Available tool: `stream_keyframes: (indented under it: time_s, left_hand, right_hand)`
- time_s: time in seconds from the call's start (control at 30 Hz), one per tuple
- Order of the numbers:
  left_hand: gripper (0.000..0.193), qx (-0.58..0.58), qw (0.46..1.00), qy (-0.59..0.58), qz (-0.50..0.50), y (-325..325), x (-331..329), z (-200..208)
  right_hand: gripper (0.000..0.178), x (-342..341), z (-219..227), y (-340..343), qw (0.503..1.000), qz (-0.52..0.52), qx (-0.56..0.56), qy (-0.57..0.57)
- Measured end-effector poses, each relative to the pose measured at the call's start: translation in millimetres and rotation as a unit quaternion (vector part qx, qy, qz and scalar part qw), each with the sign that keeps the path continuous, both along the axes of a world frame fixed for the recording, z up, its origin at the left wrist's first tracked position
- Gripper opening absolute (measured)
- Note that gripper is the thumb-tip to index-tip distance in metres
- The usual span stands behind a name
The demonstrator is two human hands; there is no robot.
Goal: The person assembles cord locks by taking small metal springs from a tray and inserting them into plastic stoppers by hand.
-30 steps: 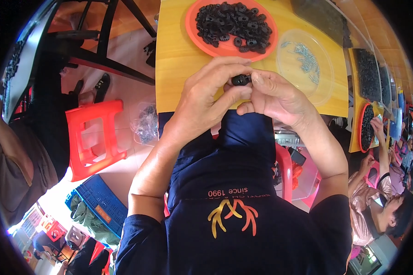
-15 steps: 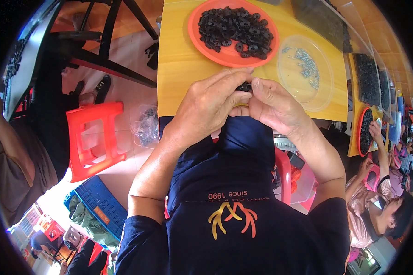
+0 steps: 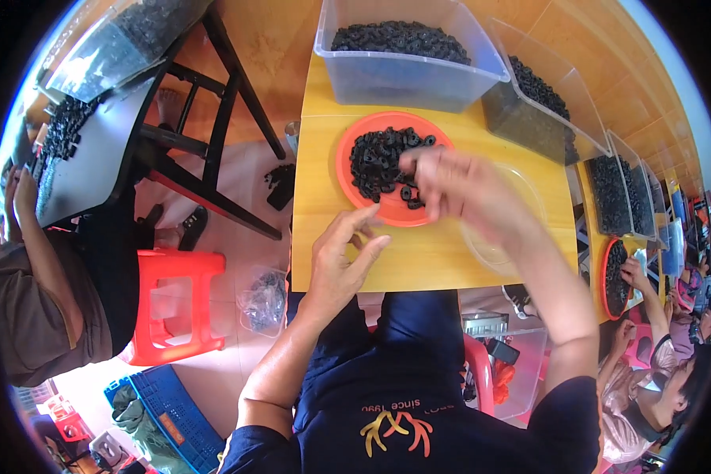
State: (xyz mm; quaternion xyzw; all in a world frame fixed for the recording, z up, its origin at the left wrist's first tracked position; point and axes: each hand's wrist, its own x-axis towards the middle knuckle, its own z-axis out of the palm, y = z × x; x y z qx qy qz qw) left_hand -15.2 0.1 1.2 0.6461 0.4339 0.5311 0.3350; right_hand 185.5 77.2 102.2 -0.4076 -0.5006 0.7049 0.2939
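A round orange-red plate (image 3: pixel 346 183) on the yellow table holds a heap of small black plastic parts (image 3: pixel 383 158). My right hand (image 3: pixel 470 189) is stretched over the plate's right side, smeared by motion, so its fingers and anything in them cannot be made out. Short of the plate's near edge, my left hand (image 3: pixel 341 257) hovers with thumb and fingers apart, and I see nothing held in it. Partly behind my right forearm lies a clear round lid or dish (image 3: pixel 482 251) on the table; the small pieces in it are hidden.
A translucent bin (image 3: pixel 407 79) of black parts stands behind the plate, with another clear bin (image 3: pixel 521 126) to its right. At far right a person's hand (image 3: pixel 633 273) is at a similar plate. A red stool (image 3: pixel 178 308) and blue crate (image 3: pixel 170 423) are at left.
My hands, earlier together around a small black part, have come apart. The right one has gone forward over the plate; the left has let go. The view has tilted up, showing the bins.
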Motion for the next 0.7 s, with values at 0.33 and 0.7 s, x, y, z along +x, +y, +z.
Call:
stream_keyframes:
  time_s: [0.33, 0.7]
  left_hand:
    - [0.029, -0.142, 0.990, -0.014, 0.011, 6, 3, -13]
    - [0.026, -0.138, 0.990, -0.008, -0.015, 3, 0, -17]
  right_hand:
    - [0.071, -9, 77, 122, 0.973, -0.108, 0.197, 0.051]
    - [0.014, 20, -30, 38, 0.765, 0.204, 0.464, -0.398]
